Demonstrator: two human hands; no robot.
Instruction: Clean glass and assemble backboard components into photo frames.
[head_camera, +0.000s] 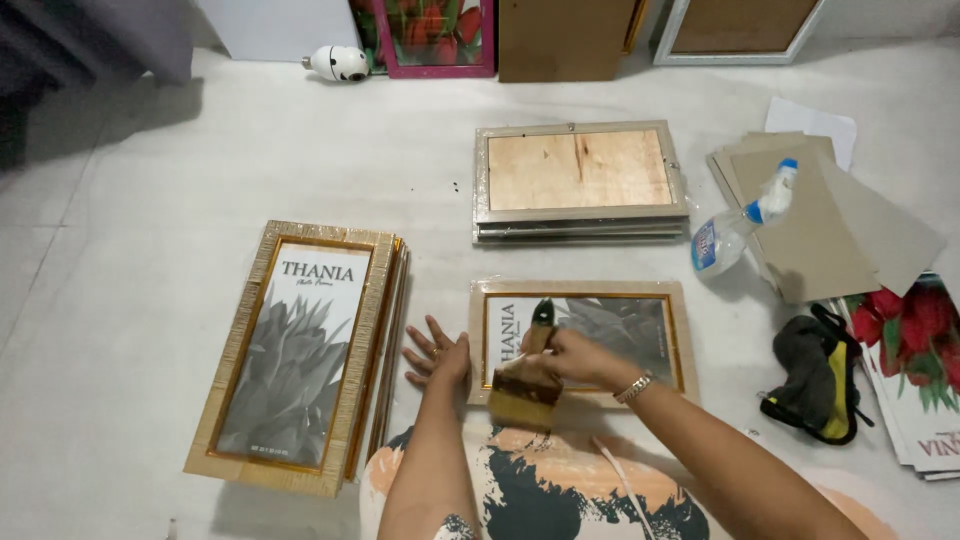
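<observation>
Right hand (572, 357) has its grip closed around the black handle of a wide flat paintbrush with pale bristles (527, 380), bristles pointing near, over the near-left corner of a gold-edged rectangular picture frame with a grey leaf print (640, 335). That frame lies flat on the white floor (180, 200), glass up, right in front of the person. Left hand (437, 355) holds nothing: palm down, fingers spread wide, resting on the floor just beside the frame's left edge.

To the left, a stack of matching gold frames with the same grey leaf print (300, 355), face up. Farther off, a stack of silver frames with a bare plywood backing (578, 175), face down. To the right, a clear spray bottle with a blue nozzle (740, 225) lying against grey cardboard sheets (830, 215), and near that a dark cloth with yellow trim (815, 380).

Judgement on doing the brushing well: light, flat strokes running off the frame's edge, bristles kept low so the glass is not scratched. The left hand would steady better pressed against the frame's rim, so it does not slide.
</observation>
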